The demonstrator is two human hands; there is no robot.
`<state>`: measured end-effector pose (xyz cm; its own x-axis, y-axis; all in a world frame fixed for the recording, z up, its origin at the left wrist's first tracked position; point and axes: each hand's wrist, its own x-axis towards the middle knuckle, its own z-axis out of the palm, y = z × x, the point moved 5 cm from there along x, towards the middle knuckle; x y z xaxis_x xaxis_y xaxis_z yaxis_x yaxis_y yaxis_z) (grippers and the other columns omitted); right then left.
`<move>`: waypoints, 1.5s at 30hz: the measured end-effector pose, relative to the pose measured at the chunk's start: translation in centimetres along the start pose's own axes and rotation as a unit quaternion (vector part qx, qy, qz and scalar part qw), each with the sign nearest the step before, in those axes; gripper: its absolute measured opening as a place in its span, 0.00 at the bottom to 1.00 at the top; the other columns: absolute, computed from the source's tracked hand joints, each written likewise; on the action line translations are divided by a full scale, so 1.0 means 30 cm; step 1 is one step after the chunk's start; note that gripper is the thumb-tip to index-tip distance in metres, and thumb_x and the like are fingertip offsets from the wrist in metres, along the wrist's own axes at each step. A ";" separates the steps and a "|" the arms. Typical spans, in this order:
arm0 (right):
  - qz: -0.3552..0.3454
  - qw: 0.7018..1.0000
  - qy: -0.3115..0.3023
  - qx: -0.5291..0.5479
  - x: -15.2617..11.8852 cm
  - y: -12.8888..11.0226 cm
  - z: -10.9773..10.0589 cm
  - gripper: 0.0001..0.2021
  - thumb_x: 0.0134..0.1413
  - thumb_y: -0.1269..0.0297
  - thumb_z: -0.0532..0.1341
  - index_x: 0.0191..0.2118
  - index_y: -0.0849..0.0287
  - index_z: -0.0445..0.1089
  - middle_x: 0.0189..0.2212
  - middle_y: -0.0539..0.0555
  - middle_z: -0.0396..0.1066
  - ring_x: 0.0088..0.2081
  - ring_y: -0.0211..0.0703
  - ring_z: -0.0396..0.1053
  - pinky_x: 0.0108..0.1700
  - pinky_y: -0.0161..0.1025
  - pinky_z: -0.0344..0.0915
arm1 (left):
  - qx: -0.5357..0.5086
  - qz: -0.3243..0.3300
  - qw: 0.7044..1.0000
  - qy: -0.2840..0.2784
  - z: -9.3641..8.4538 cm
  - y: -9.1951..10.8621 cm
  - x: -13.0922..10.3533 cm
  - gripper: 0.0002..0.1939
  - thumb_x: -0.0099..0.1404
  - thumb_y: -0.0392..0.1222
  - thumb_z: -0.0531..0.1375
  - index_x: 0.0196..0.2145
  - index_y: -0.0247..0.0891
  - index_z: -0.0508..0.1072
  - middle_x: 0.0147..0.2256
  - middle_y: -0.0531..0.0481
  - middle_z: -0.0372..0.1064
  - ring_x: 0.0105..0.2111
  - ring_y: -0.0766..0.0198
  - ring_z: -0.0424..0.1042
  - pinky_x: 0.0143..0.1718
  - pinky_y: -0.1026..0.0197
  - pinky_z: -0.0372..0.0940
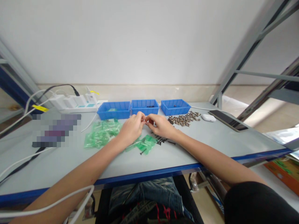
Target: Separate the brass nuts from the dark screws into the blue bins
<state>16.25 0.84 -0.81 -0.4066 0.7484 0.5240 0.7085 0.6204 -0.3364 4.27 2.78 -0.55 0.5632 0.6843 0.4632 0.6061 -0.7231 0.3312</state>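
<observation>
My left hand (132, 128) and my right hand (160, 125) meet at their fingertips over the middle of the table. Both are closed in a pinch; whatever sits between the fingers is too small to make out. Below my right hand lie several black screws (161, 140), partly covered by it. A green plastic bag (147, 143) with small pieces in it rests just under the hands, one dark screw (143, 151) on its edge. Left of my left hand is a heap of green bags (100, 133). Small metal pieces (187, 119) are piled to the right.
Behind the hands stand three blue bins: the left bin (114, 111), the middle bin (144, 110) and the right bin (175, 110). A white earbud case (208, 118) and a phone (227, 120) lie at right. A power strip (77, 104) with cables is at back left.
</observation>
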 end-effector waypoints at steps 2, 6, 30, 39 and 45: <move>0.008 1.000 0.000 -0.005 0.000 0.000 0.001 0.05 0.52 0.71 0.54 0.36 0.61 0.65 0.27 0.51 0.67 0.28 0.37 0.63 0.32 0.33 0.57 | -0.007 -0.003 1.000 0.003 -0.004 0.001 -0.001 0.06 0.63 0.37 0.49 0.39 0.38 0.59 0.35 0.47 0.66 0.38 0.59 0.67 0.39 0.57 0.61; 0.020 0.999 0.016 -0.022 0.001 -0.002 -0.009 0.05 0.54 0.70 0.53 0.34 0.60 0.65 0.26 0.51 0.67 0.28 0.37 0.62 0.31 0.33 0.56 | 0.011 -0.021 1.000 -0.002 -0.012 0.000 -0.003 0.10 0.64 0.40 0.49 0.43 0.37 0.61 0.34 0.48 0.69 0.39 0.58 0.67 0.39 0.57 0.61; 0.014 0.998 0.058 -0.013 0.000 -0.003 -0.026 0.06 0.54 0.67 0.53 0.36 0.60 0.66 0.26 0.50 0.66 0.28 0.37 0.63 0.31 0.34 0.57 | 0.122 -0.044 0.991 -0.018 -0.013 0.014 -0.006 0.15 0.66 0.44 0.45 0.32 0.39 0.70 0.31 0.48 0.73 0.32 0.59 0.71 0.29 0.62 0.57; 0.029 0.998 0.051 -0.032 0.001 -0.002 -0.029 0.08 0.55 0.67 0.52 0.33 0.60 0.67 0.26 0.52 0.67 0.29 0.37 0.63 0.32 0.34 0.56 | 0.069 -0.052 0.996 -0.012 -0.010 0.008 -0.005 0.14 0.65 0.43 0.47 0.42 0.40 0.69 0.35 0.49 0.73 0.36 0.59 0.71 0.34 0.61 0.61; 0.032 0.998 0.044 -0.033 0.001 0.001 -0.025 0.09 0.56 0.66 0.51 0.32 0.61 0.66 0.26 0.52 0.67 0.28 0.37 0.62 0.31 0.34 0.56 | 0.078 -0.040 0.996 -0.026 -0.001 0.010 -0.002 0.15 0.65 0.42 0.46 0.42 0.39 0.69 0.37 0.47 0.73 0.37 0.57 0.71 0.34 0.61 0.60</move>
<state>16.70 0.72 -0.20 -0.3094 0.7610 0.5702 0.7696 0.5526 -0.3200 4.40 2.52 -0.46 0.5357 0.7462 0.3951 0.7278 -0.6453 0.2319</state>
